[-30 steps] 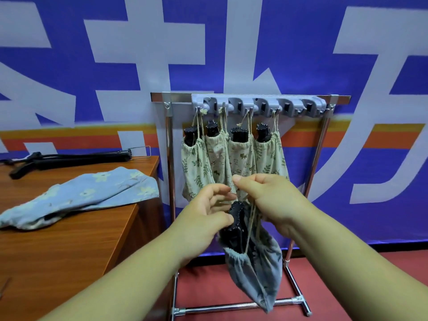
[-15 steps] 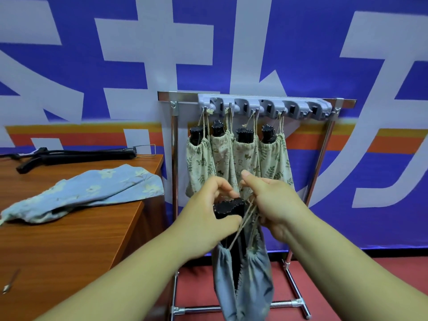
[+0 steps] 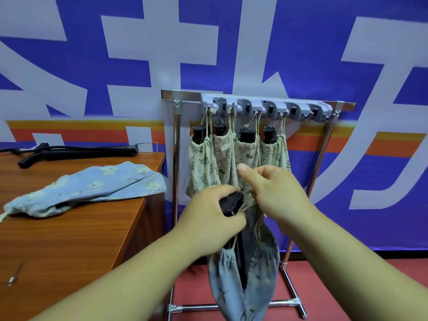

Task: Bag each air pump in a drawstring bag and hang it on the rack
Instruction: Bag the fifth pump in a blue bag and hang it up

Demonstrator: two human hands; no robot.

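Note:
My left hand (image 3: 209, 220) grips the black top of an air pump (image 3: 231, 203) that stands in a grey-blue drawstring bag (image 3: 243, 281). The bag hangs slack below the pump's top, its mouth partly down. My right hand (image 3: 276, 196) pinches the bag's tan cords (image 3: 249, 205) just right of the pump. Behind my hands stands a metal rack (image 3: 176, 158) with a grey hook bar (image 3: 266, 107). Several bagged pumps (image 3: 238, 154) in beige printed bags hang from its left hooks. Another black air pump (image 3: 76, 151) lies at the back of the wooden table (image 3: 69, 239).
A blue floral drawstring bag (image 3: 92, 186) lies flat on the table near its right edge. A small metal pin (image 3: 15, 274) rests at the table's front left. The rightmost hook (image 3: 320, 111) on the bar is bare. Red floor and a blue banner wall surround the rack.
The grey-blue bag has slid down, baring more of the pump's shaft. My left hand moved from the bag's mouth to grip the pump's top. My right hand has drawn the cords rightward.

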